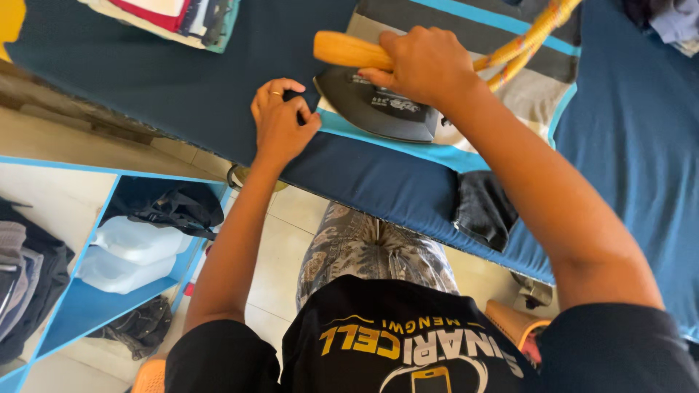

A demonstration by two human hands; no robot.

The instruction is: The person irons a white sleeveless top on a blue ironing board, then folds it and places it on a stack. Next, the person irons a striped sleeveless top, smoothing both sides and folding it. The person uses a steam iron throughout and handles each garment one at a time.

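My right hand (426, 64) grips the wooden handle (344, 49) of a dark flat iron (375, 110) that rests on a striped grey, black and light-blue garment (510, 33). A yellow-orange cord (526, 38) runs from the iron toward the top right. My left hand (280, 120), with a ring on one finger, has its fingers curled and pinches the garment's edge just left of the iron's tip. Both lie on a dark blue padded ironing table (182, 80).
Folded clothes (171, 18) sit at the table's far left. A dark cloth (482, 209) hangs over the near edge. A blue shelf (87, 291) on the left holds clothes, a bag and clear plastic jugs (131, 251). More clothing (673, 22) lies top right.
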